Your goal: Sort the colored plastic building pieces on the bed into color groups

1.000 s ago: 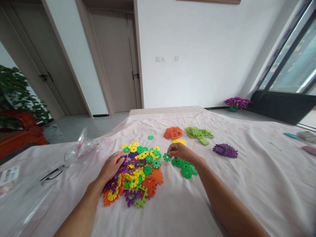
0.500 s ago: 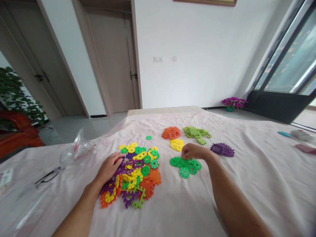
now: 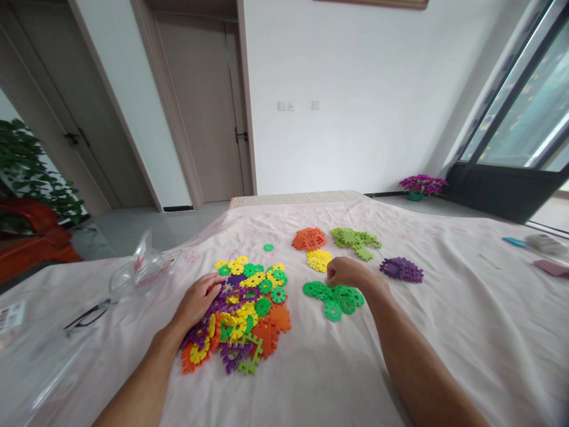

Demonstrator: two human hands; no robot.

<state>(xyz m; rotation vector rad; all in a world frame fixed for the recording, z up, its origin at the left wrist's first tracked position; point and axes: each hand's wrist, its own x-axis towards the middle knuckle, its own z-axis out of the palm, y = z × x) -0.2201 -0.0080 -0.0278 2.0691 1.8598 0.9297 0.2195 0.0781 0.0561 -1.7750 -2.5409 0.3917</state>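
Note:
My left hand (image 3: 201, 299) lies with its fingers stretched out along the left edge of a mixed pile of plastic building pieces (image 3: 240, 317). This pile holds purple, yellow, green and orange notched discs and plates. My right hand (image 3: 349, 274) is curled closed at the back of a group of green notched discs (image 3: 344, 305). Its fingertips are largely hidden, so whatever they pinch cannot be made out. Just beyond it lie a yellow group (image 3: 319, 261), an orange group (image 3: 309, 238) and a light green group (image 3: 353, 238). A purple stack (image 3: 401, 270) sits to its right.
One lone green disc (image 3: 268, 247) lies behind the mixed pile. On the left are eyeglasses (image 3: 89, 314) and clear plastic packaging (image 3: 144, 270). Small items, including a pink one (image 3: 551, 268), lie at the far right of the wrinkled pale cloth (image 3: 444, 332).
A green disc at the left edge of the green group has shifted slightly left. Both hands stay almost in the same place.

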